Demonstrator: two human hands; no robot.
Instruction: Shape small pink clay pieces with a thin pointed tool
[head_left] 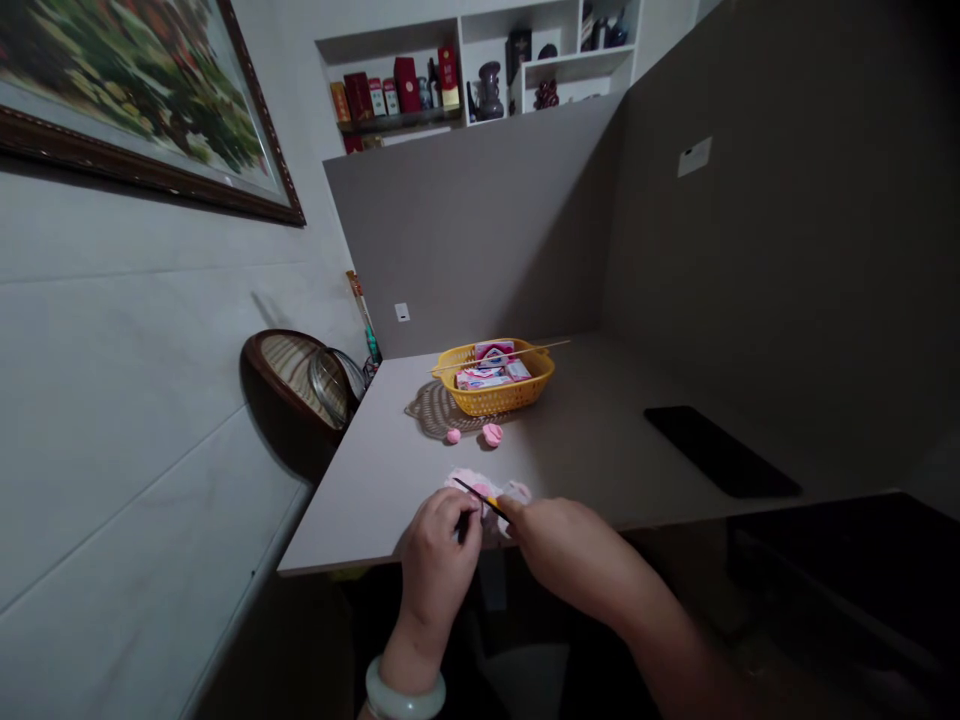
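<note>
At the table's front edge my right hand [541, 535] is closed around a knife [471, 489] with a thin dark blade and a bit of yellow near the grip. The blade points up and left, over my left fingertips. My left hand [439, 545] is pinched, thumb against fingers; what it holds is hidden. Under and just beyond both hands lies a crumpled pale pink sheet [463, 476] with pink bits on it. Farther up the table sit a small pink ball [454, 436] and a larger, folded pink lump [492, 435], apart from each other.
A yellow plastic basket [491, 402] with several pink-and-white packets stands behind the pink pieces. A thin stick [555, 345] lies across its top. On the right is a flat black slab [716, 450]. Grey panels [480, 240] close off the back and right side.
</note>
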